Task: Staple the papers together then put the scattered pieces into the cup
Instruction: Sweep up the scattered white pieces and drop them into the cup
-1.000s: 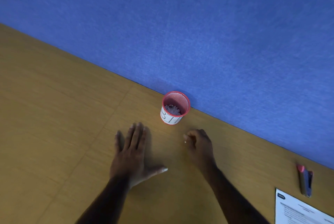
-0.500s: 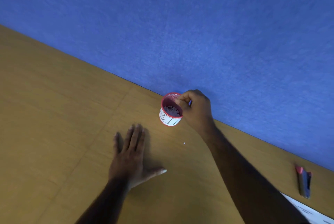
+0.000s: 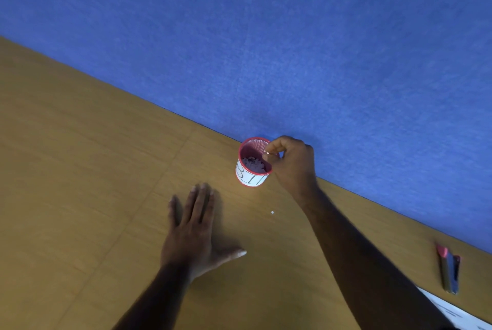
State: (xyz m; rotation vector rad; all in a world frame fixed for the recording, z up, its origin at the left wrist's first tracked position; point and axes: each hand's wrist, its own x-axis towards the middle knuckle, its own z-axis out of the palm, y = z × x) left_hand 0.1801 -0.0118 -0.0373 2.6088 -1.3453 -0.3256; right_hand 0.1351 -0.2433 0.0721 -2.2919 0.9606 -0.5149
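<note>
A red mesh cup (image 3: pixel 246 147) with a white label stands on the wooden table against the blue wall, with several pale pieces inside. My right hand (image 3: pixel 291 163) hovers at the cup's right rim, thumb and forefinger pinched on a tiny white piece (image 3: pixel 267 153) over the opening. My left hand (image 3: pixel 194 226) lies flat on the table, fingers spread, in front and to the left of the cup. One small white piece (image 3: pixel 272 212) lies on the table between my hands. The stapler (image 3: pixel 450 271) and the corner of the papers (image 3: pixel 452 312) are at the lower right.
The wooden table (image 3: pixel 80 170) runs diagonally, bounded at the back by a blue fabric wall (image 3: pixel 292 36). My right forearm crosses the table toward the lower right and covers part of the papers.
My right hand went from the table surface up to the cup's rim with a piece pinched in it, and now hovers over the opening. My left hand stayed flat.
</note>
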